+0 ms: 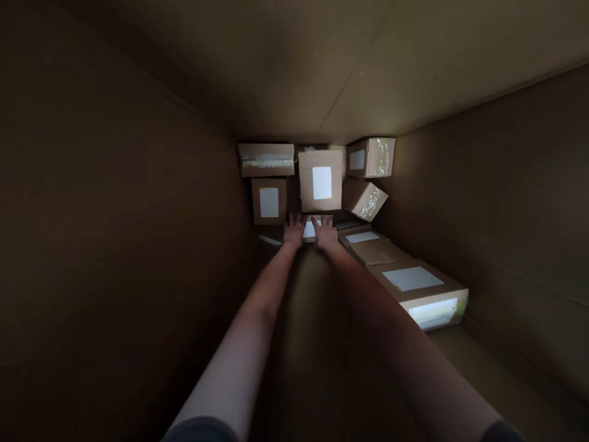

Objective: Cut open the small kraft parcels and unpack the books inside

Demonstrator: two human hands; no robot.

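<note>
Observed remotely: the left hand [293,231] and right hand [326,234] cover both ends of the low carton [308,231] between them. I cannot establish how firmly either holds it; the finger outlines are soft. The left sleeve [201,430] and right sleeve [501,432] are cut off by the lower edge. The right forearm [396,325] hides the near left part of the large carton [453,284]. Behind the central carton [321,158] I note a pale sliver [309,148], mostly concealed, unidentified. Any print on its white label [321,183] is illegible to me. The left wall [115,215] fades into shadow, its lower edge indiscernible.
</note>
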